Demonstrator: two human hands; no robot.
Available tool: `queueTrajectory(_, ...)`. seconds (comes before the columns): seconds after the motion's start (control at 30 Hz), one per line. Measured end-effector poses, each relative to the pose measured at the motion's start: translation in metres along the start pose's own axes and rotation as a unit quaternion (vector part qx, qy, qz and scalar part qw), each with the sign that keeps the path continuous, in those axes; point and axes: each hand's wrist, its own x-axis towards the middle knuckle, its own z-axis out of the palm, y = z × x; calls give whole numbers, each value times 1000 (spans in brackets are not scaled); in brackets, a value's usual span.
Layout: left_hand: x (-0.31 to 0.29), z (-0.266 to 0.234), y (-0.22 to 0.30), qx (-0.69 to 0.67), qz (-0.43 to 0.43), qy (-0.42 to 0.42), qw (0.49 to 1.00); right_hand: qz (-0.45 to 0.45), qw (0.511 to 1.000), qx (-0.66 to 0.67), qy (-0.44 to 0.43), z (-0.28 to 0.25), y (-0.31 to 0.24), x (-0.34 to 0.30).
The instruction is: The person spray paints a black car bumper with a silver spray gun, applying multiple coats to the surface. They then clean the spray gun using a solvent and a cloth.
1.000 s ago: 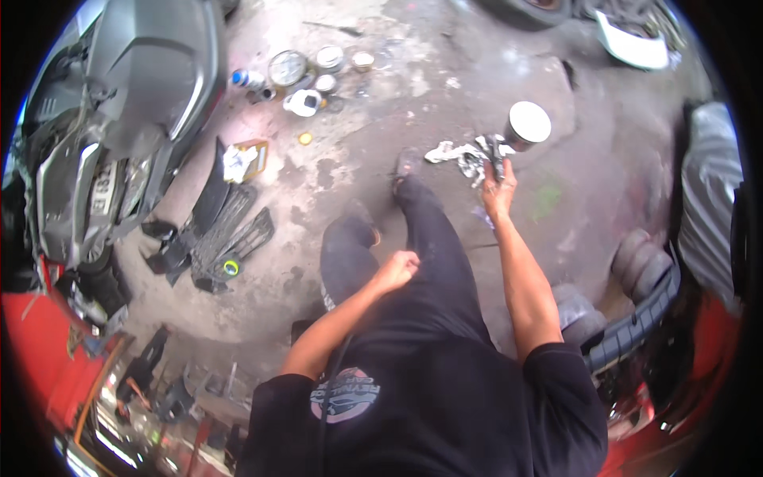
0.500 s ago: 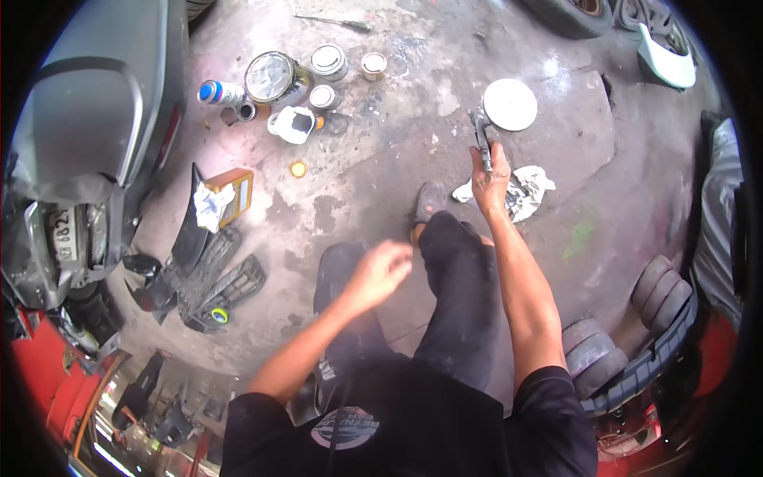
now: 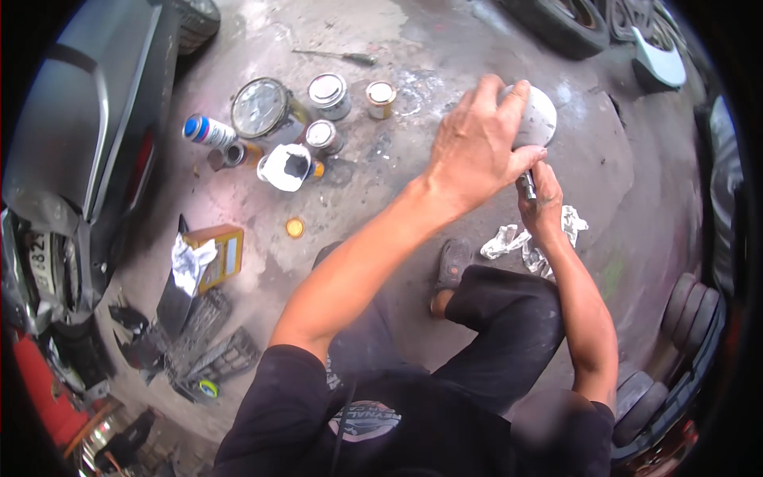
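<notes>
A spray gun (image 3: 526, 188) with a round white cup (image 3: 540, 116) is held out in front of me, above the floor. My right hand (image 3: 544, 200) is closed round the gun's metal handle below the cup. From the left, my left hand (image 3: 479, 145) grips the side of the cup, fingers curled over its far side and thumb near the right hand. The back of my left hand hides part of the cup and much of the gun's body. A crumpled white cloth (image 3: 509, 242) lies on the floor just beyond my right knee.
Left of my hands stand a large paint can (image 3: 260, 107), smaller cans (image 3: 327, 91), a blue-capped spray can (image 3: 208, 129) and a white cup with black contents (image 3: 286, 167). A yellow tin (image 3: 220, 258) carries a rag. A car (image 3: 95, 135) borders the left; tyres (image 3: 568, 24) lie far right.
My left hand has moved up and right from above my lap onto the cup. The right hand and spray gun have shifted right and slightly nearer.
</notes>
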Motion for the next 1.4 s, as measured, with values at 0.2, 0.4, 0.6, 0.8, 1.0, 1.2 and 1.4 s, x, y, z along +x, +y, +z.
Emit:
queueTrajectory(0.2, 1, -4, 19, 29, 47, -13, 998, -19, 997, -68, 20, -27, 13, -18)
queueTrajectory(0.4, 2, -24, 32, 18, 76, -25, 997, -23, 997, -61, 28, -29, 6, -25)
queueTrajectory(0.6, -24, -65, -3, -36, 38, 6, 999, 47, 997, 31, 42, -25, -12, -29)
queueTrajectory(0.8, -66, -131, -208, 103, -126, 16, 987, 114, 987, 98, 56, -39, -11, -29)
queueTrajectory(1.0, -104, -195, -359, 321, -246, 5, 915, 204, 925, 318, 47, -41, -1, -24)
queueTrajectory(1.2, -114, -210, -431, 309, -242, -15, 920, 230, 880, 414, 32, -62, -3, -34)
queueTrajectory(1.4, -108, -195, -396, 399, -199, -25, 895, 262, 810, 522, 46, -86, -4, -50)
